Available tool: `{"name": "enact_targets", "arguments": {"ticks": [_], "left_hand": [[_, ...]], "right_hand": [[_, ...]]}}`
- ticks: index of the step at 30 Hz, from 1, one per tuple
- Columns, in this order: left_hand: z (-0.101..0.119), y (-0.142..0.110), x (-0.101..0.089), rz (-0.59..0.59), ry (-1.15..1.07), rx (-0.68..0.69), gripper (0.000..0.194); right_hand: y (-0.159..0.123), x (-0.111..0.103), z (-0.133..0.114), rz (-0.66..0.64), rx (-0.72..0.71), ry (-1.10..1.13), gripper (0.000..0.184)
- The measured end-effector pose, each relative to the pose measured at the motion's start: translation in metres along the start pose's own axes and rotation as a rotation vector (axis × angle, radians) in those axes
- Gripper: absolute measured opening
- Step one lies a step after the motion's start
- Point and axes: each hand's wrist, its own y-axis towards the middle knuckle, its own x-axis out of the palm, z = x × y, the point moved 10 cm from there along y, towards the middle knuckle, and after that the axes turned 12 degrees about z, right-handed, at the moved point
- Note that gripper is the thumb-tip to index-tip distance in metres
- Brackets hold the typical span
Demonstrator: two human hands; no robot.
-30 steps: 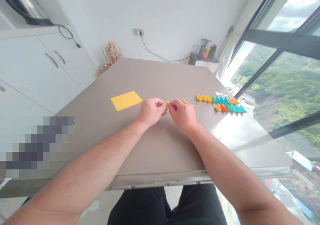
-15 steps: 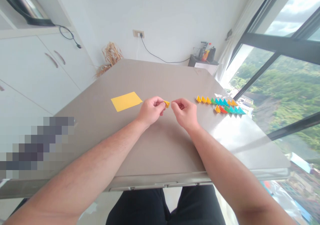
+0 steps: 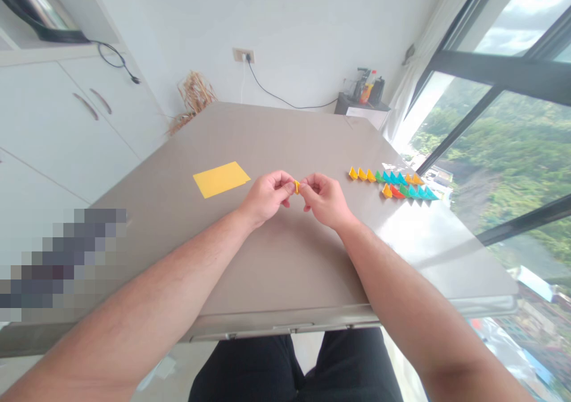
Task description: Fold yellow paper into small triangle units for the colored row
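Observation:
Between my two hands is a small folded piece of yellow paper [image 3: 297,187], largely covered by the fingertips. My left hand [image 3: 269,195] pinches it from the left, thumb against index finger. From the right, my right hand [image 3: 325,198] pinches its other side. Both hands are over the middle of the grey table [image 3: 276,259]. Left of my left hand lies a flat stack of yellow paper sheets [image 3: 222,179]. To the right stand two rows of small folded paper boats [image 3: 392,178] in yellow, green, blue, red and orange.
A window [image 3: 499,128] runs along the right side. White cabinets [image 3: 53,122] stand at the left. Beyond the table's far edge are dried stalks [image 3: 194,96] and a small dark stand [image 3: 360,106] with bottles on it. A cable hangs from the wall socket [image 3: 243,55].
My right hand has moved left and closed on the folded yellow paper, which only my left hand held before. The whole view has shifted slightly.

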Motion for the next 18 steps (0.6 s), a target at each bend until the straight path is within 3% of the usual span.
{"name": "enact_targets", "arguments": {"ticks": [5, 12, 18], "left_hand": [[-0.007, -0.001, 0.008, -0.114, -0.144, -0.091, 0.029], [-0.008, 0.001, 0.005, -0.107, -0.092, -0.076, 0.026], [-0.012, -0.004, 0.012, -0.192, -0.113, -0.165, 0.029]], "right_hand": [[-0.002, 0.012, 0.003, -0.168, 0.053, 0.229, 0.024], [0.002, 0.005, 0.009, -0.076, 0.092, 0.261, 0.012], [0.0, 0.012, 0.011, -0.185, 0.124, 0.323, 0.014]]}}
